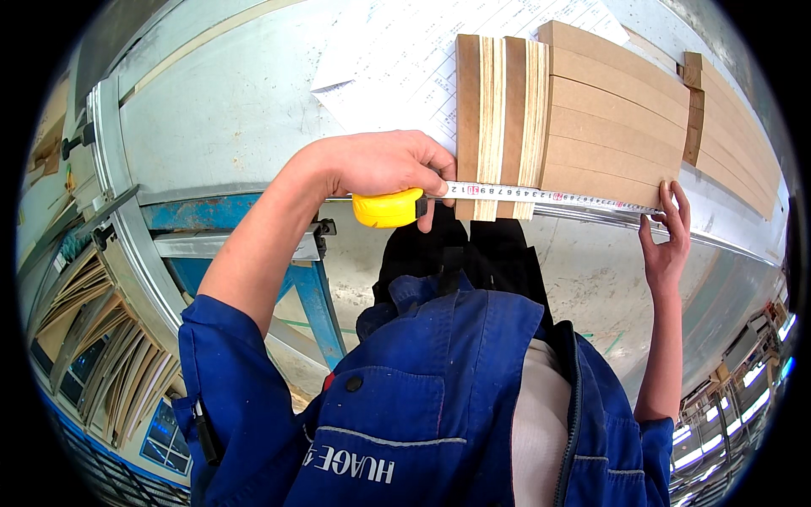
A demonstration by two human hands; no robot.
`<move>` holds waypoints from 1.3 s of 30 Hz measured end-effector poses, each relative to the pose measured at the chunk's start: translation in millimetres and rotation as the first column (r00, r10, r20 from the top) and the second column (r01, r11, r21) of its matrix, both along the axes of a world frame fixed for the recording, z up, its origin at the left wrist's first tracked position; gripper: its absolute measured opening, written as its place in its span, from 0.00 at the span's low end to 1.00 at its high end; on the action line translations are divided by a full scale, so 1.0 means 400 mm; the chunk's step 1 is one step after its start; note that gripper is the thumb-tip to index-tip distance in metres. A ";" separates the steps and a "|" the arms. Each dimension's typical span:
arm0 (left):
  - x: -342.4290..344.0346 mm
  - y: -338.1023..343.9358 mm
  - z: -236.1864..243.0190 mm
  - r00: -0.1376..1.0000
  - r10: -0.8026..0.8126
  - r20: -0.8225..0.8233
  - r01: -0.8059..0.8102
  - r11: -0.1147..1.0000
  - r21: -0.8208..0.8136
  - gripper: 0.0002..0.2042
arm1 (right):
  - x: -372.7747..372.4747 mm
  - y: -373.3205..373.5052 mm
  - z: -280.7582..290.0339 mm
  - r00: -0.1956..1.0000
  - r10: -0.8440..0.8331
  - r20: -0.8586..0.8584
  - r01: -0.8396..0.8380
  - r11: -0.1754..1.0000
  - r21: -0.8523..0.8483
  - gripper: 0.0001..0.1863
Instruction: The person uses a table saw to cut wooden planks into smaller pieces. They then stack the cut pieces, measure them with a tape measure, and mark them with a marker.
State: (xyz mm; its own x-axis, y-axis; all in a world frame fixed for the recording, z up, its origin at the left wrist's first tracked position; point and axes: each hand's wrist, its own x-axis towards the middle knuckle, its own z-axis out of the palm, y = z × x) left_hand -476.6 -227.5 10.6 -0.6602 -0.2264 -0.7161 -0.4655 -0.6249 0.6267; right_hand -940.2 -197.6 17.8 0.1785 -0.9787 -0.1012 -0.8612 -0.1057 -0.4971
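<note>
My left hand (389, 165) grips a yellow tape measure (384, 210) with thumb and fingers close to where the blade leaves the case. The white tape blade (541, 194) runs out to the right along the near edges of the wooden pieces. At its far end my right hand (667, 241) closes thumb and fingers around the blade tip, against the right edge of a row of brown boards (617, 118). Left of these boards, narrow strips (467, 110) stand side by side, some brown and some with pale layered edges (491, 118).
Paper sheets with printed tables (397, 72) lie behind the strips on the grey machine table (211, 110). Another row of boards (735, 127) sits at the right. A metal rail (135, 228) and blue frame (317, 308) are at the left. Curved offcuts (110, 338) are stacked at lower left.
</note>
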 end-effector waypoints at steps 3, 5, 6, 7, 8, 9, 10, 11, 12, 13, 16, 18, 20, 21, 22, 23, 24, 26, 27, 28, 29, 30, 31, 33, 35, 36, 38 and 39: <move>0.002 0.004 -0.004 1.000 0.011 -0.006 -0.011 1.000 0.006 0.09 | 0.000 0.000 0.000 1.000 0.005 0.005 -0.005 1.000 -0.004 0.36; 0.000 0.001 0.002 1.000 0.007 -0.003 -0.007 1.000 0.005 0.09 | -0.001 0.001 -0.001 1.000 0.005 0.003 -0.005 1.000 -0.005 0.36; -0.001 0.000 0.003 1.000 0.006 -0.001 -0.006 1.000 0.004 0.09 | -0.003 0.002 -0.002 1.000 0.003 0.000 -0.003 1.000 -0.003 0.36; -0.001 0.000 0.004 1.000 0.010 -0.003 -0.010 1.000 0.007 0.09 | -0.004 0.002 -0.003 1.000 0.003 -0.001 -0.003 1.000 -0.002 0.36; -0.001 0.000 0.004 1.000 0.014 -0.004 -0.013 1.000 0.010 0.09 | -0.004 0.001 -0.004 1.000 0.003 -0.002 -0.003 1.000 -0.001 0.36; -0.001 0.001 0.004 1.000 0.017 -0.006 -0.017 1.000 0.012 0.09 | -0.005 0.001 -0.005 1.000 0.003 -0.002 -0.003 1.000 -0.001 0.36; -0.001 0.001 0.003 1.000 0.020 -0.007 -0.020 1.000 0.014 0.09 | -0.004 0.001 -0.005 1.000 0.003 -0.001 -0.003 1.000 -0.001 0.36; -0.001 0.001 0.003 1.000 0.023 -0.008 -0.023 1.000 0.015 0.09 | -0.004 0.001 -0.005 1.000 0.003 -0.001 -0.003 1.000 -0.001 0.36; -0.001 0.001 0.002 1.000 0.026 -0.010 -0.026 1.000 0.016 0.09 | -0.004 0.001 -0.004 1.000 0.004 -0.001 -0.004 1.000 0.000 0.36; 0.000 0.002 0.001 1.000 0.023 -0.010 -0.022 1.000 0.014 0.09 | -0.003 0.001 -0.003 1.000 0.006 -0.002 -0.006 1.000 -0.003 0.36; 0.000 0.002 -0.001 1.000 0.015 -0.008 -0.015 1.000 0.008 0.09 | -0.003 0.001 -0.004 1.000 0.012 0.001 -0.012 1.000 -0.010 0.36; -0.002 0.001 0.003 1.000 0.015 -0.004 -0.015 1.000 0.004 0.09 | -0.004 0.000 -0.004 1.000 0.010 0.005 -0.010 1.000 -0.008 0.36; 0.001 0.004 -0.003 1.000 0.016 -0.018 -0.016 1.000 -0.001 0.09 | -0.003 0.000 -0.003 1.000 0.009 0.007 -0.009 1.000 -0.006 0.36; 0.002 0.005 -0.005 1.000 0.017 -0.025 -0.017 1.000 -0.003 0.09 | -0.001 0.000 -0.002 1.000 0.010 0.006 -0.010 1.000 -0.006 0.36; 0.001 0.004 -0.005 1.000 0.018 -0.024 -0.018 1.000 -0.001 0.09 | -0.001 0.001 -0.002 1.000 0.009 0.005 -0.009 1.000 -0.006 0.36; 0.001 0.003 -0.004 1.000 0.019 -0.022 -0.019 1.000 0.002 0.09 | -0.001 0.001 -0.002 1.000 0.009 0.004 -0.009 1.000 -0.006 0.36; 0.000 0.003 -0.003 1.000 0.020 -0.021 -0.020 1.000 0.005 0.09 | -0.003 0.002 -0.003 1.000 0.008 0.003 -0.008 1.000 -0.007 0.36; -0.002 0.001 0.002 1.000 0.021 -0.010 -0.020 1.000 0.012 0.09 | -0.003 0.002 -0.004 1.000 0.008 0.006 -0.008 1.000 -0.007 0.36; -0.002 0.001 0.003 1.000 0.021 -0.005 -0.020 1.000 0.015 0.09 | -0.003 0.001 -0.004 1.000 0.006 0.008 -0.006 1.000 -0.005 0.36; -0.001 0.001 0.002 1.000 0.022 -0.007 -0.022 1.000 0.016 0.09 | -0.003 0.001 -0.004 1.000 0.006 0.009 -0.006 1.000 -0.003 0.36; -0.001 0.002 0.000 1.000 0.024 -0.010 -0.024 1.000 0.017 0.09 | -0.003 0.001 -0.004 1.000 0.005 0.009 -0.005 1.000 -0.001 0.36; 0.000 0.003 -0.001 1.000 0.026 -0.012 -0.026 1.000 0.017 0.09 | -0.003 0.001 -0.003 1.000 0.005 0.009 -0.005 1.000 0.001 0.36; -0.001 0.002 0.000 1.000 0.026 -0.012 -0.026 1.000 0.017 0.09 | -0.003 0.001 -0.003 1.000 0.005 0.009 -0.005 1.000 0.002 0.36; -0.001 0.001 0.002 1.000 0.026 -0.011 -0.025 1.000 0.016 0.09 | -0.002 0.002 -0.001 1.000 0.005 0.008 -0.005 1.000 0.001 0.37; -0.002 0.003 0.001 1.000 0.028 -0.007 -0.028 1.000 0.012 0.09 | -0.001 0.002 -0.002 1.000 0.005 0.009 -0.005 1.000 0.001 0.37; -0.003 0.005 0.000 1.000 0.030 -0.005 -0.030 1.000 0.009 0.09 | -0.001 0.002 -0.003 1.000 0.002 0.008 -0.002 1.000 0.001 0.37; -0.001 0.006 -0.004 1.000 0.030 -0.005 -0.030 0.999 0.013 0.09 | -0.001 0.002 -0.002 1.000 -0.002 0.007 0.002 1.000 0.005 0.37; -0.001 0.006 -0.004 1.000 0.031 -0.005 -0.031 0.999 0.015 0.09 | 0.001 0.002 0.001 1.000 -0.003 0.006 0.003 1.000 0.009 0.37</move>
